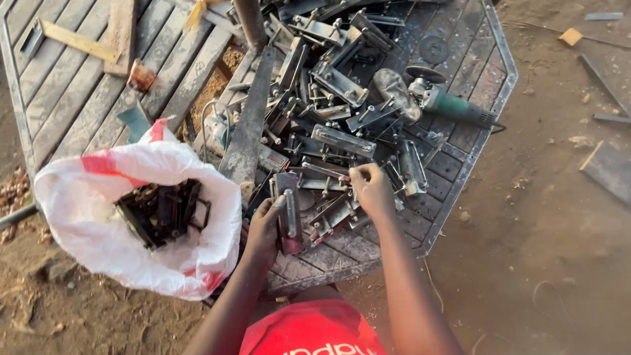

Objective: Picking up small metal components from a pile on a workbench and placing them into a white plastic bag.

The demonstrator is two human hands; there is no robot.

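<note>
Your left hand (263, 230) is grasping a latch (288, 213); your right hand (371, 190) is pinching into the pile (342, 112) near the tabletop's (460, 164) front edge: sharp edges could cut fingers.

Outdoor metal workshop, angle grinder (439, 98), steel brackets (342, 140)

Pile: metal brackets (342, 141) cover the counter's (483, 72) middle edge to edge, studs sticking up, with no bare gap between them.
Right of pile: an angle grinder (434, 98) lies across the brackets, its handle pointing at the rim; bare checker plate beyond it is passable.
Left of pile: a long flat steel bar (250, 125) slants across the approach.
Bag: the white-and-red sack (98, 217) stands open-mouthed beside the left hand (263, 230), reachable from above.
Near edge: both forearms fill it, right hand (371, 190) on the pile.
Ground: dirt (559, 230) on the right lies open.
</note>
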